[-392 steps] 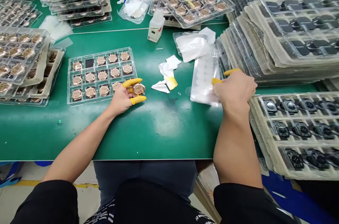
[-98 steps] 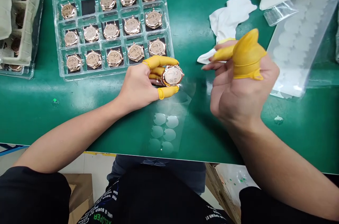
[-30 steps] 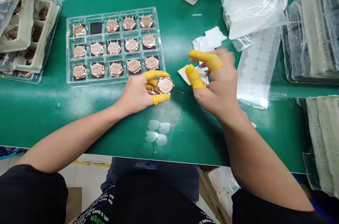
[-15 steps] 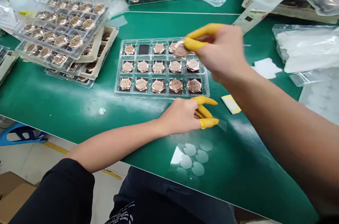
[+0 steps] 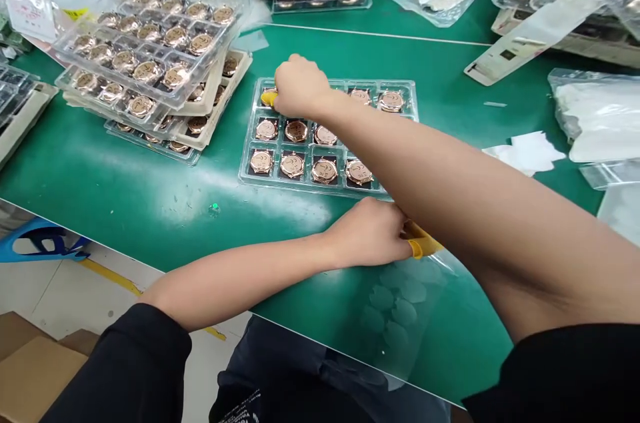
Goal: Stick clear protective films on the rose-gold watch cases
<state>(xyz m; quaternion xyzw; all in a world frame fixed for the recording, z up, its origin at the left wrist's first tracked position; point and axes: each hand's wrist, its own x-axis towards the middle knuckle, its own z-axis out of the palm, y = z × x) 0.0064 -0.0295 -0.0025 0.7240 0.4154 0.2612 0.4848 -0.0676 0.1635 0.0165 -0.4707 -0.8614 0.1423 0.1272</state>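
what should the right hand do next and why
Probably lift the right hand slightly off the tray, to check the pockets beneath it. It covers the left end of the top row, so what lies there can't be seen, while the watch cases in the lower rows visibly sit in their pockets.

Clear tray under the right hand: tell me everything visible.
The clear moulded plastic tray is rectangular, with three rows of cells, and lies flat on the green mat. Visible cells hold a rose-gold watch case, back up, on a dark pad. The right hand is over its far left corner, with a yellow finger cot at a cell there. The right forearm hides the cells further right. The left hand is beside the near edge; contact is unclear.
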